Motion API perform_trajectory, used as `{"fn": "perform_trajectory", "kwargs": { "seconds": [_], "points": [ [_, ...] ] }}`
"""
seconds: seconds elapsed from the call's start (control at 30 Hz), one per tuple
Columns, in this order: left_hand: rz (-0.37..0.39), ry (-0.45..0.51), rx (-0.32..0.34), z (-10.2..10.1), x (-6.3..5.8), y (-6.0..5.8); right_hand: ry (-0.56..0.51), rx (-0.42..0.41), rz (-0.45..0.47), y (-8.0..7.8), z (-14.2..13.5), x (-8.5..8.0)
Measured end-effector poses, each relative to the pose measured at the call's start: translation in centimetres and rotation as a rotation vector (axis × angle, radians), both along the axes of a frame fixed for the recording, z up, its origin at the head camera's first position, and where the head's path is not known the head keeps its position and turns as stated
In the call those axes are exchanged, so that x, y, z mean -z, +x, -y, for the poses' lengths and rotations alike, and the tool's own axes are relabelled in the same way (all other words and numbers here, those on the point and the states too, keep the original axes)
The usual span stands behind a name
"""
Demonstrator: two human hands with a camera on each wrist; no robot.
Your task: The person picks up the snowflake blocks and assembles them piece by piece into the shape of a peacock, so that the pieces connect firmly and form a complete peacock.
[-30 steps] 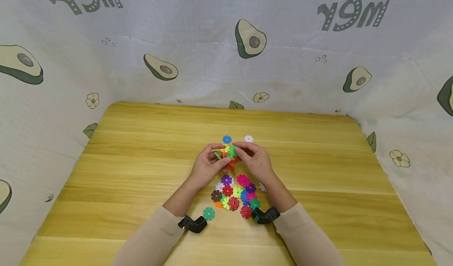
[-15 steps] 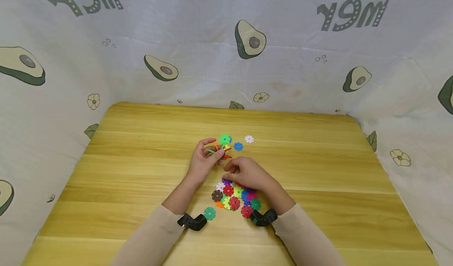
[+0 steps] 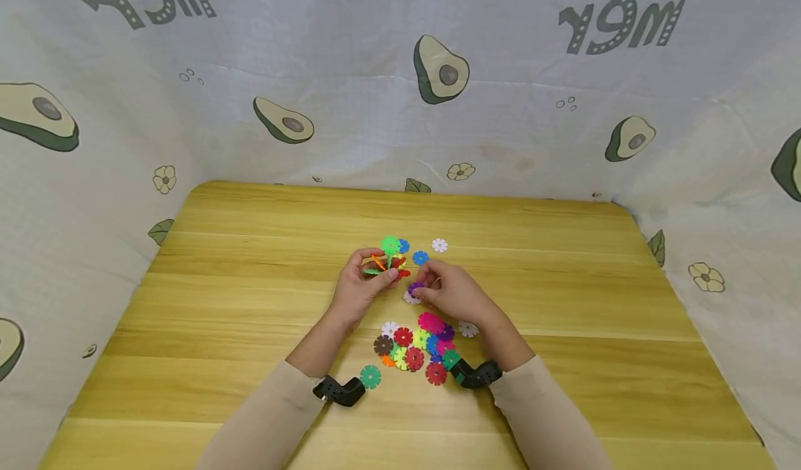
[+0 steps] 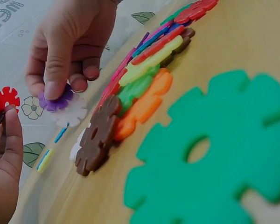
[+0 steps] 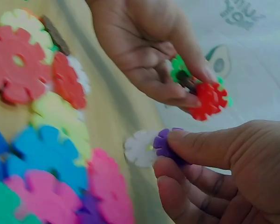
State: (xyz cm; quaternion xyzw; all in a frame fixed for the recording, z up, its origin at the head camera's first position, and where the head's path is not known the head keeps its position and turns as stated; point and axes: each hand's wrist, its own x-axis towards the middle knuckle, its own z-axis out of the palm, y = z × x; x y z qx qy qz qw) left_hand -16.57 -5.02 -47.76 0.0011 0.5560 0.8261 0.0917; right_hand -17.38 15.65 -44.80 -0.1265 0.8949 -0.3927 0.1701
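My left hand (image 3: 357, 286) pinches a cluster of interlocked notched plastic discs. A green disc (image 3: 391, 245) stands up at its top, an orange disc (image 3: 378, 262) shows edge-on, and red discs (image 5: 210, 102) point toward the right hand. The cluster's dark centre is partly covered by fingers. Just to the right, my right hand (image 3: 457, 293) pinches a purple notched disc (image 4: 56, 100) between thumb and fingers. A white disc (image 5: 141, 148) overlaps the purple one; whether the two are joined I cannot tell. A small gap separates the purple disc from the cluster.
A pile of colourful discs (image 3: 414, 359) lies on the wooden table (image 3: 219, 303) between the forearms. A teal disc (image 3: 370, 377) sits by the left wrist camera. Beyond the hands lie blue discs (image 3: 421, 257) and a white disc (image 3: 440, 245). Printed cloth (image 3: 363, 74) surrounds the table.
My right hand left the cluster's green disc, reached down to the pile, and now has lifted the purple disc, with the white one, up beside the cluster. My left hand keeps its hold, the cluster slightly turned.
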Motion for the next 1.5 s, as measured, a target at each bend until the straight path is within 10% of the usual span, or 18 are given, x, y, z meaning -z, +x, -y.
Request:
{"fn": "perform_trajectory", "kwargs": {
  "seconds": [0.27,0.47,1.5],
  "points": [
    [-0.094,-0.311,0.043,-0.1,0.0,0.1,-0.305,0.160,-0.045,-0.6,-1.7,-1.2],
    [-0.117,-0.303,0.105,-0.2,-0.2,0.5,-0.550,0.151,-0.043,-0.5,-1.4,-1.2],
    [-0.077,-0.178,0.071,-0.4,-0.2,0.6,-0.465,0.321,-0.163,0.1,0.9,-0.2]
  ]
}}
